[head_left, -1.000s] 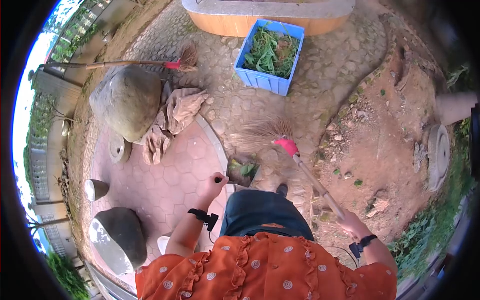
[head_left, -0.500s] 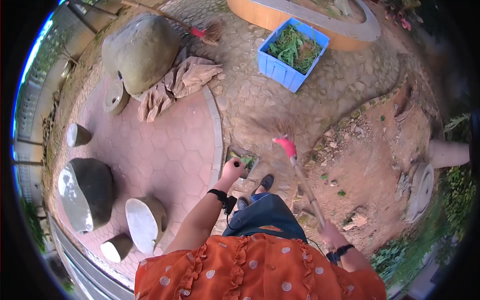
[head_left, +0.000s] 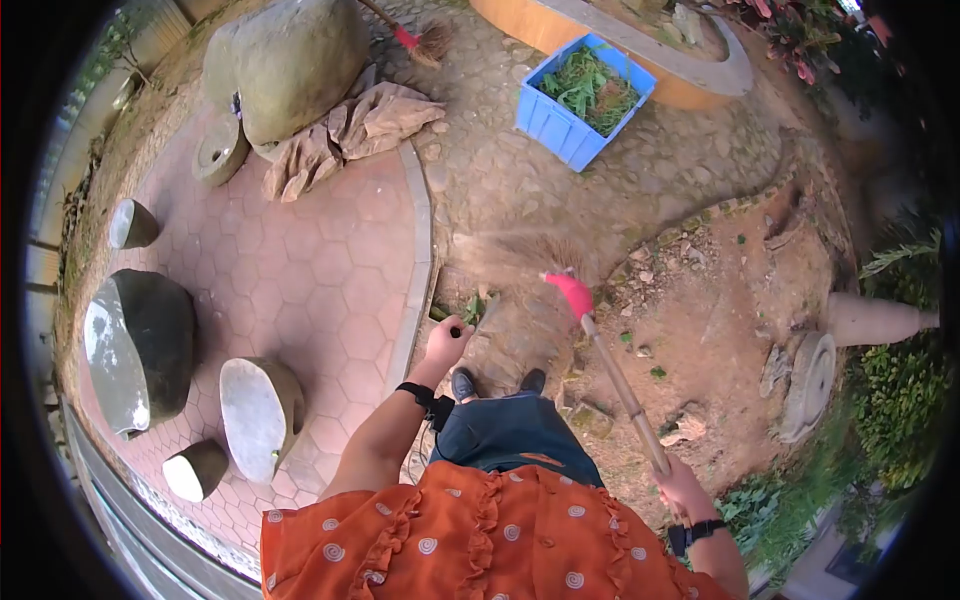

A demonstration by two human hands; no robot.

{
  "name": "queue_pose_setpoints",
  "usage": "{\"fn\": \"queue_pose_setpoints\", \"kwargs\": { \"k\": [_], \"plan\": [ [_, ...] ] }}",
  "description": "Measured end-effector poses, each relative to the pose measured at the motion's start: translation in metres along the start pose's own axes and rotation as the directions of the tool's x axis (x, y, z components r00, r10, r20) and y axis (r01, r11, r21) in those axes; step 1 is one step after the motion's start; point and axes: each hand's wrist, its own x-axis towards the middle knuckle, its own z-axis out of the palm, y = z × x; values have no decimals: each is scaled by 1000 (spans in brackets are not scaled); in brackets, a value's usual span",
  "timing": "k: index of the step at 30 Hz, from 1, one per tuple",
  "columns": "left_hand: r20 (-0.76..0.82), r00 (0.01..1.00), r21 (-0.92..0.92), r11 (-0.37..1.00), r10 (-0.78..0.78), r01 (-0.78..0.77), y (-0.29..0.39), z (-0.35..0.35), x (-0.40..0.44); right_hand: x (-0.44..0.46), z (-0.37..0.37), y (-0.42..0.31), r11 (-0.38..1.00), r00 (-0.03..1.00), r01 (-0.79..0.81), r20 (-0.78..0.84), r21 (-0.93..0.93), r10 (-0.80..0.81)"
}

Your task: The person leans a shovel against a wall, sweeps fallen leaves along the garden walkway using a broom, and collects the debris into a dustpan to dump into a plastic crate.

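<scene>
My left hand [head_left: 447, 343] is wrapped round an upright handle, whose dark round end shows at the top of the fist. Just beyond and below it, a dustpan [head_left: 489, 308] with green leaves in it rests near the ground, partly hidden by the hand. My right hand [head_left: 682, 486] grips the bamboo-like stick of a broom [head_left: 626, 400] on my right side. Pink wrapping binds the broom head, and its bristles [head_left: 530, 254], smeared by motion, lie against the stone paving ahead of the dustpan.
A blue crate [head_left: 562, 133] full of pulled weeds stands ahead. Large rocks [head_left: 290, 70], stone stools [head_left: 262, 415] and a dark boulder [head_left: 145, 350] are on the left. Another broom [head_left: 430, 42] lies at the top. Bare soil with rubble [head_left: 720, 290] spreads to the right.
The broom's bristles have swept leftward across the paving towards the dustpan's side. My left hand and the dustpan have shifted slightly left, and my feet now stand apart.
</scene>
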Motion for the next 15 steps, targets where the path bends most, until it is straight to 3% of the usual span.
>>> {"fn": "queue_pose_setpoints", "kwargs": {
  "k": [4, 6, 9, 10, 12, 14, 15],
  "plan": [
    [-101, 989, -50, 994, -104, 99, 13, 5, -23, 93, 6, -48, 998, 997, 68, 28, 12, -68],
    [-156, 981, -62, 992, -118, 109, 9, 11, -27, 133, 17, -62, 953, 978, 201, -13, -225, -209],
    [-255, 951, -123, 982, -172, 145, 1, 19, -27, 119, 41, -86, 957, 993, 114, 61, -267, -101],
    [-256, 951, -118, 982, -174, 148, 2, 18, -26, 120, 43, -70, 957, 993, 115, 67, -265, -101],
    [-235, 952, -152, 975, -197, 165, 5, 19, -23, 114, 43, -14, 782, 969, 222, 45, -582, -241],
    [-210, 953, -172, 968, -217, 182, -2, 29, -19, 84, 16, 22, 748, 963, 246, 67, -617, -262],
    [-214, 956, -159, 973, -201, 169, -5, 36, -18, 60, -3, 24, 851, 983, 183, 77, -492, -166]
  ]
}}
